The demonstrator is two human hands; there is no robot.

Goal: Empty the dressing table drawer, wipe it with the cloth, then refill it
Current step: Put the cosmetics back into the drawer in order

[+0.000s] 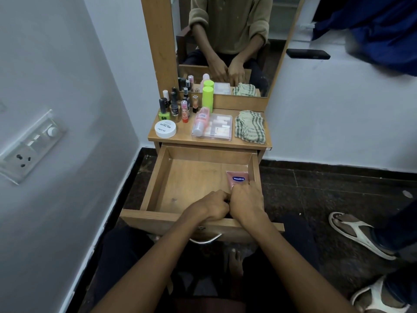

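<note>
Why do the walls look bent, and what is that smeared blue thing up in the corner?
Head view: the wide-angle lens bows the wall and its switch panel near the edges; the blue cloth at top right is motion-blurred; the centre stays sharp, so the Vaseline tube label reads clearly; lighting is soft, without glare.

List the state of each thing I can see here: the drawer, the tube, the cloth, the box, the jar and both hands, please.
drawer: pulled open, almost empty
Vaseline tube: lying in the drawer's right side, gripped
cloth: folded on the tabletop, untouched
clear box: lid closed, pink bottle lying on it
white jar: lid on
left hand: fingers curled, contents hidden
right hand: holds the tube
</note>
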